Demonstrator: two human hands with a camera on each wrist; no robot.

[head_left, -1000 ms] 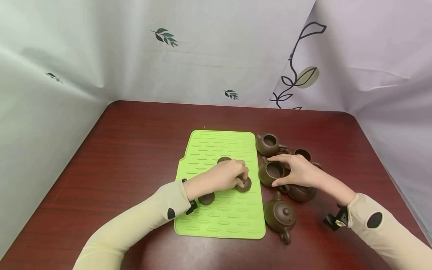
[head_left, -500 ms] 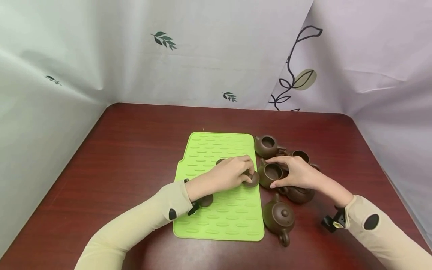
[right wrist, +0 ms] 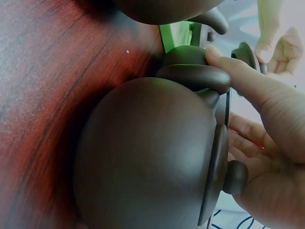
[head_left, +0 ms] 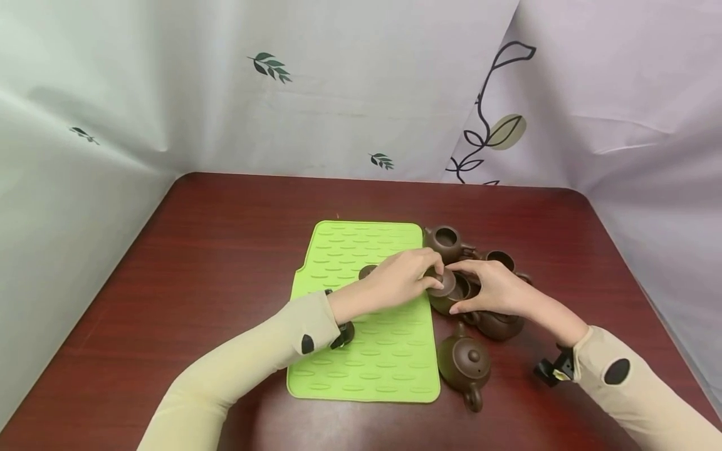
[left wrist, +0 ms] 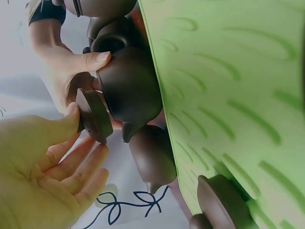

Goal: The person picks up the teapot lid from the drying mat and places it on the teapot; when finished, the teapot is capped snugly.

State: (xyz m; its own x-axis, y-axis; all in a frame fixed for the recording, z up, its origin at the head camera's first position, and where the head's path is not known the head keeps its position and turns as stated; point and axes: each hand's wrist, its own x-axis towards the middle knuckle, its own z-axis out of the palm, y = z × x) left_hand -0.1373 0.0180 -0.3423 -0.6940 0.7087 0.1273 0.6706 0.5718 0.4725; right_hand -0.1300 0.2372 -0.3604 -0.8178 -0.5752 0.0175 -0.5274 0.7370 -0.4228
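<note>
My left hand (head_left: 403, 279) pinches a dark brown teapot lid (head_left: 447, 284) by its knob. In the left wrist view the lid (left wrist: 97, 117) is tilted, close to the mouth of an uncovered teapot (left wrist: 133, 86). My right hand (head_left: 496, 288) holds that teapot (head_left: 442, 305) at its rim, thumb on the near side and fingers on the far side. The teapot stands on the table against the right edge of a green mat (head_left: 389, 369). Another lid (head_left: 366, 271) lies on the mat, and one more lid (head_left: 346, 336) is partly hidden under my left wrist.
Two uncovered teapots stand behind: one teapot (head_left: 447, 253) by the mat's far right corner, another teapot (head_left: 501, 258) beyond my right hand. A lidded teapot (head_left: 465, 363) sits nearer me; a second lidded teapot (head_left: 500, 327) is partly under my right hand. White cloth (head_left: 338, 94) surrounds the table.
My left hand has carried the lid right and away from me, off the mat to the teapot's mouth. My right hand keeps its hold on the teapot.
</note>
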